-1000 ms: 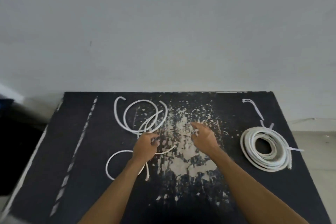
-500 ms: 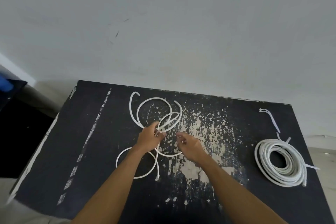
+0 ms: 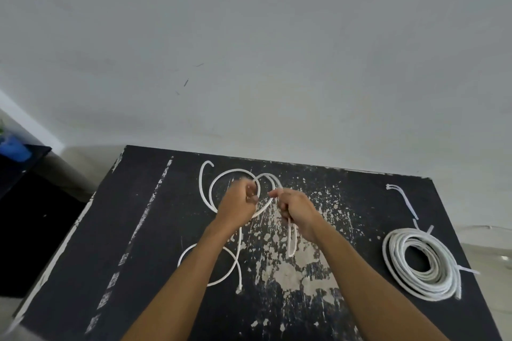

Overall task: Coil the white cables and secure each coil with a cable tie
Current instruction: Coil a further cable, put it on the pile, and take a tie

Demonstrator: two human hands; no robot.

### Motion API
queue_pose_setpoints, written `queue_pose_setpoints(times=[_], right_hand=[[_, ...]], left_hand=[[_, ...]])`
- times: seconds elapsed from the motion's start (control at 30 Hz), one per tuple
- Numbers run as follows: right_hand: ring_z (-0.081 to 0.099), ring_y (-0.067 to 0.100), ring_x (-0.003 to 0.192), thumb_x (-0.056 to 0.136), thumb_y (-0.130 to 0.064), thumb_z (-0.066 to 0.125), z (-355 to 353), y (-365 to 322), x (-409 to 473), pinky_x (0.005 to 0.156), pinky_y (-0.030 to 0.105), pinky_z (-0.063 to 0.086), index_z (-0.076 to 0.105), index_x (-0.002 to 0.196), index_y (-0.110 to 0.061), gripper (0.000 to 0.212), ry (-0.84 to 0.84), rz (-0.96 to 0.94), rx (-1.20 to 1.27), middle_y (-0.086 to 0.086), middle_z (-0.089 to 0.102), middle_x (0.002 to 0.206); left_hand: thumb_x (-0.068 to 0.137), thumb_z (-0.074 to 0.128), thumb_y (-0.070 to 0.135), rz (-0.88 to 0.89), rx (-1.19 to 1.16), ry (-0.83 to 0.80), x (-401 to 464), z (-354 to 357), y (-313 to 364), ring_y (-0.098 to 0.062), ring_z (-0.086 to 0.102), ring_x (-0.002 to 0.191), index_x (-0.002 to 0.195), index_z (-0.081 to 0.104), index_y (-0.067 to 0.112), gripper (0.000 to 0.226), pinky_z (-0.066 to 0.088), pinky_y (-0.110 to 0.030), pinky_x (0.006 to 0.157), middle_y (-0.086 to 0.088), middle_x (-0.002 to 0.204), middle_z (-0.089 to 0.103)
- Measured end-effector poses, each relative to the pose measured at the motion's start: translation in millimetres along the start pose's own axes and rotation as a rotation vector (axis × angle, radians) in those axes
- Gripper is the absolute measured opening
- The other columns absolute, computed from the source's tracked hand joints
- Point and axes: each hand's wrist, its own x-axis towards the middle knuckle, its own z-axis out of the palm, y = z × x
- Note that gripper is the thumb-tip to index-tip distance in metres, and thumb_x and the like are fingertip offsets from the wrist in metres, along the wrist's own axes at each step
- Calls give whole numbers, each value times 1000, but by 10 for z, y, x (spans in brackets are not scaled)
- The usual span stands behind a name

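Observation:
A loose white cable (image 3: 206,194) sprawls in open loops over the left middle of the black table (image 3: 138,230). My left hand (image 3: 240,203) grips a loop of it, lifted off the surface. Just to the right, my right hand (image 3: 297,210) pinches another strand of the same cable, and a short loop hangs below that fist. A finished white coil (image 3: 424,266) lies at the right, bound with cable ties. Spare white cable ties (image 3: 403,199) lie behind the coil.
The table top is worn, with pale scuffed patches in the middle and a white dashed stripe (image 3: 138,227) down the left. A grey wall rises right behind it. A dark low surface with a blue object (image 3: 12,148) stands at far left.
Both hands moved up and together over the loose cable. The left hand lifted a loop. The right hand, open before, closed on a strand and raised it.

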Motion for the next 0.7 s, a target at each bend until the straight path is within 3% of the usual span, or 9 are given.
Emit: queue_pose_setpoints(times=[0.07, 0.13, 0.17, 0.23, 0.3, 0.4, 0.5, 0.6, 0.7], right_hand=[[38, 5, 50, 108, -16, 42, -60, -86, -104, 53, 22, 34, 71, 107, -9, 29, -90, -55, -166, -15, 49, 53], [38, 4, 51, 108, -21, 45, -126, -187, -211, 53, 18, 33, 72, 100, -11, 30, -170, -111, -286, -17, 49, 54], [38, 3, 51, 109, -22, 45, -166, -235, -254, 52, 17, 33, 72, 96, -13, 31, -176, -142, -332, -16, 48, 56], [39, 2, 51, 109, -24, 43, -290, -318, -312, 52, 15, 35, 70, 90, -17, 34, -106, -202, -442, -12, 50, 62], [45, 4, 57, 109, -24, 40, -453, -335, -333, 53, 16, 39, 65, 87, -20, 34, -7, -225, -576, -7, 58, 72], [53, 13, 67, 109, -18, 36, -726, -243, -341, 60, 23, 45, 62, 87, -20, 34, 126, -200, -704, 1, 68, 88], [52, 10, 63, 109, -18, 36, -930, -101, -342, 56, 21, 43, 60, 90, -22, 31, 236, -134, -753, 3, 71, 95], [52, 6, 59, 109, -17, 40, -1023, 7, -324, 51, 18, 42, 60, 91, -24, 28, 317, -71, -828, -2, 69, 91], [53, 10, 59, 106, -10, 41, -1026, -15, -316, 49, 20, 43, 61, 84, -23, 32, 326, -68, -750, -1, 66, 86]], left_hand=[[90, 74, 16, 193, 159, 118, 70, -99, 61, -14, 47, 125, 143, 48, 25, 60, 40, -40, 105, 2, 143, 46], [90, 72, 14, 389, 285, 77, 160, -222, 174, -15, 45, 131, 136, 59, 30, 50, 31, -42, 112, 6, 142, 53], [92, 68, 13, 427, 311, 50, 196, -280, 230, -13, 55, 121, 119, 69, 32, 33, 37, -41, 110, 11, 126, 65], [97, 61, 13, 392, 275, 8, 266, -383, 305, -4, 66, 82, 90, 72, 37, 27, 52, -37, 83, 21, 84, 73], [102, 56, 17, 333, 147, 6, 285, -471, 352, -7, 67, 66, 82, 65, 39, 31, 54, -35, 63, 22, 74, 70], [104, 55, 22, 324, 14, 99, 328, -589, 382, -20, 67, 63, 83, 66, 30, 25, 57, -44, 64, 10, 73, 69], [103, 56, 19, 312, -46, 199, 407, -673, 388, -1, 57, 54, 82, 67, 27, 25, 49, -33, 60, 9, 70, 68], [101, 60, 17, 324, -84, 219, 436, -709, 417, 3, 55, 53, 84, 71, 26, 23, 46, -30, 61, 8, 69, 69], [101, 60, 20, 305, -36, 170, 454, -719, 443, 1, 60, 61, 89, 74, 24, 20, 57, -37, 71, 11, 73, 71]])
